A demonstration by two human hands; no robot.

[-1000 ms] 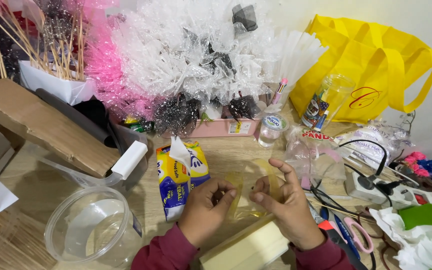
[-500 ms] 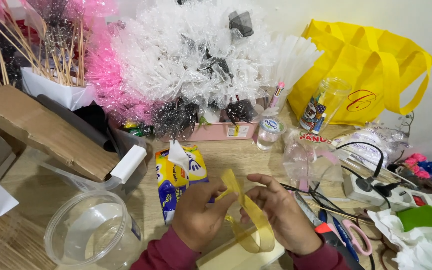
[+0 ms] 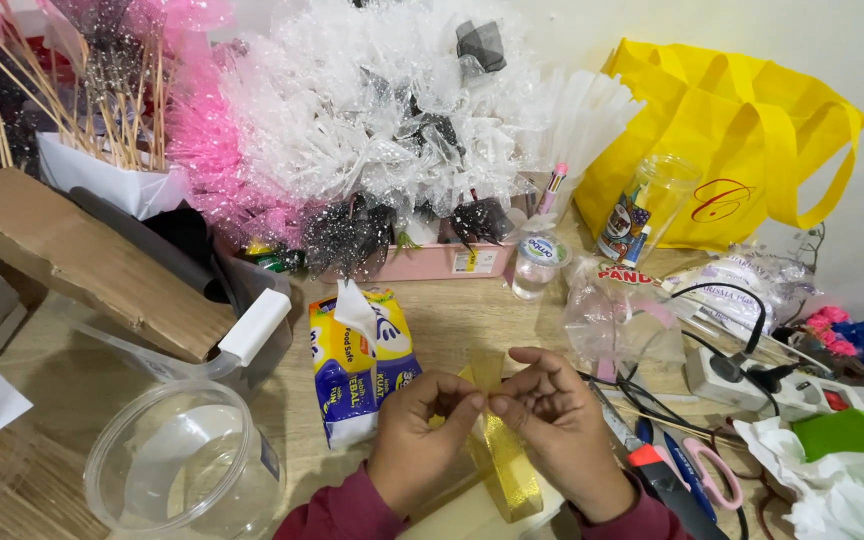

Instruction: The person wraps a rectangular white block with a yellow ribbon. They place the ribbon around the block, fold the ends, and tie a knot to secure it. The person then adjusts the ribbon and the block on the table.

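Observation:
My left hand (image 3: 422, 440) and my right hand (image 3: 557, 430) meet over the wooden table (image 3: 472, 315), both pinching a strip of shiny yellow ribbon (image 3: 500, 450). The fingertips touch at the ribbon's middle. One end sticks up behind my fingers and the other hangs down toward me. A blue, yellow and white tissue pack (image 3: 362, 355) lies just left of my left hand. Both sleeves are dark red.
A clear plastic tub (image 3: 182, 470) stands at the lower left, a cardboard flap (image 3: 82, 265) above it. Cellophane-wrapped pieces on sticks (image 3: 372, 120) fill the back. A yellow bag (image 3: 742, 150), a jar (image 3: 647, 205), cables, scissors (image 3: 697, 470) and a cutter (image 3: 652, 470) crowd the right.
My hands came together from apart. The ribbon, held as a wide loop half a second ago, is now pinched tight between both hands' fingertips.

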